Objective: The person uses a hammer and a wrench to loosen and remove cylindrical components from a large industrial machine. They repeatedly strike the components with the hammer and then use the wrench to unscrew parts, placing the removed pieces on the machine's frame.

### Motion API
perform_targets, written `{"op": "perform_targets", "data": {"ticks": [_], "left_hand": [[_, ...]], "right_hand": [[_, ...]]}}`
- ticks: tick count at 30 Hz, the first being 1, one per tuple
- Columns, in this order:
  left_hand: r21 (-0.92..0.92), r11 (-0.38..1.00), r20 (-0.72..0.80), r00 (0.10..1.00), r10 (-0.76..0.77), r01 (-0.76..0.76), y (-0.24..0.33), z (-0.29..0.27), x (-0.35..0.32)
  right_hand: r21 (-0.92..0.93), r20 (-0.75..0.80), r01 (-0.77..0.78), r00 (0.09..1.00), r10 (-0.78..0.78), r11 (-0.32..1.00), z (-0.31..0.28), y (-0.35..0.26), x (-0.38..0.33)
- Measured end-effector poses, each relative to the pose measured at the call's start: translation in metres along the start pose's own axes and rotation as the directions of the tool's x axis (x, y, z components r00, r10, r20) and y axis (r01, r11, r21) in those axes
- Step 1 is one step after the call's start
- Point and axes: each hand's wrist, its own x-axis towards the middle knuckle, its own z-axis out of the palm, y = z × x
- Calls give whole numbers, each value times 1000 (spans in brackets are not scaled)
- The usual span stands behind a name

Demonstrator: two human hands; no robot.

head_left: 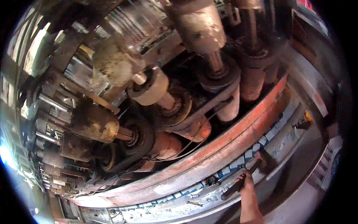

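Below the long red metal beam (223, 145), the right hand (245, 182) grips a dark bar-shaped tool (229, 192), likely positioning it, next needing steadiness; left hand unseen.

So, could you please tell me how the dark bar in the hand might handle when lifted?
The dark bar is probably stiff, as it looks straight. It may swing or tip endwise, since both ends extend past the right hand.
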Motion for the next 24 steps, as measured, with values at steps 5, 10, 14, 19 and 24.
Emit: {"op": "perform_targets", "data": {"ticks": [5,10,14,19,24], "left_hand": [[-79,983,-243,953,-183,168,-72,55,-30],[-154,952,-355,884,-303,264,-106,114,-46],[-187,943,-412,850,-330,275,-122,152,-42],[-217,941,-455,826,-332,259,-134,188,-34],[-224,914,-426,809,-405,339,-121,180,-37]], "right_hand": [[-55,-25,32,999,-34,998,8,22,13],[-194,-108,1,994,-23,981,-9,15,20],[-193,-98,9,995,-29,981,-8,3,25],[-18,-16,-77,997,76,997,2,-6,10],[14,-35,-69,997,69,998,17,3,-3]]}}
